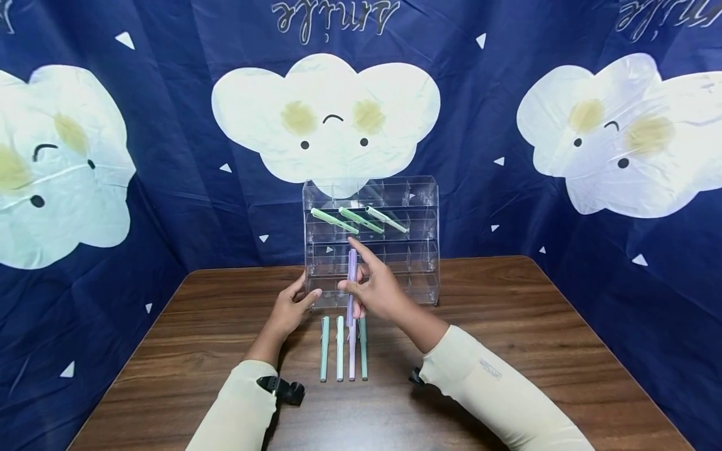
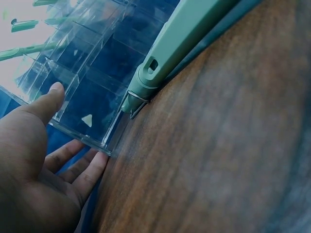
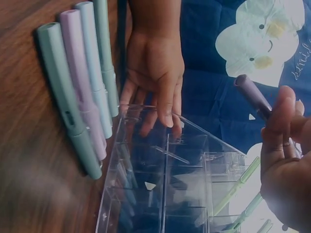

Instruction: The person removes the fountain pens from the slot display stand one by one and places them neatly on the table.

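Note:
A clear acrylic rack [image 1: 395, 250] with several rows of slots stands on the wooden table [image 1: 507, 326]. Three green pens [image 1: 361, 220] stick out of its second row. My right hand [image 1: 356, 289] pinches a purple pen [image 1: 352, 275] upright in front of the rack's lower left slots; the right wrist view shows the purple pen [image 3: 251, 94] tip between my fingers [image 3: 282, 126]. My left hand [image 1: 296, 300] rests with straight fingers against the rack's lower left corner [image 2: 82, 126]; its thumb [image 2: 48, 99] lies on the front wall.
Several pens lie side by side on the table just in front of the rack: a green one [image 1: 324, 348], a pale blue one [image 1: 340, 348], a lilac one [image 1: 352, 360] and another green one [image 1: 363, 351]. A dark blue cloud-print cloth [image 1: 141, 125] hangs around the table.

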The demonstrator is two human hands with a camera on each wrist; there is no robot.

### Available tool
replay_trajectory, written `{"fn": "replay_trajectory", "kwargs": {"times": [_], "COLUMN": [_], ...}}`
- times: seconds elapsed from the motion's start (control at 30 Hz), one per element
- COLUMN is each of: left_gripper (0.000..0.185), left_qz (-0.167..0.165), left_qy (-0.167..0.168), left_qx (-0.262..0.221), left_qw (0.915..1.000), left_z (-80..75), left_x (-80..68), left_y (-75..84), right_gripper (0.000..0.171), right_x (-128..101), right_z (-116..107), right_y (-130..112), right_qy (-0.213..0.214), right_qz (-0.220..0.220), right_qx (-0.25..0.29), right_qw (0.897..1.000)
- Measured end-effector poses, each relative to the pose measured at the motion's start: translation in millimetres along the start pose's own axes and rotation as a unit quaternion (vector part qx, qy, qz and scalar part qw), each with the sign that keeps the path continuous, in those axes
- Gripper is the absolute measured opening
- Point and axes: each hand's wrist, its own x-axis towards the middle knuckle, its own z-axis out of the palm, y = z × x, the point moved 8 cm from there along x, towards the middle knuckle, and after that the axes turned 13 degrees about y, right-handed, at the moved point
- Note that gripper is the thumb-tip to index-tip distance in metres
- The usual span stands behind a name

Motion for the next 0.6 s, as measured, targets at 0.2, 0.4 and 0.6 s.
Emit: {"fn": "replay_trajectory", "kwargs": {"times": [0.2,0.4,0.6], "left_gripper": [0.076,0.077,0.077], "left_qz": [-0.002,-0.003,-0.006], "left_qy": [-0.004,-0.007,-0.004], "left_qx": [0.006,0.007,0.014], "left_qw": [1.0000,1.0000,0.9999], "left_z": [0.5,0.3,-1.0], "left_x": [1.2,2.9,2.0], "left_y": [-0.8,-0.9,-2.5], "right_gripper": [0.097,0.090,0.079], "right_x": [-6,-15,-22], "right_z": [-6,-15,-25], "right_y": [16,27,43], "right_qy": [0.006,-0.015,-0.027], "right_qz": [0.047,0.081,0.089], "right_qx": [0.025,0.009,-0.002], "right_qw": [0.999,0.997,0.996]}}
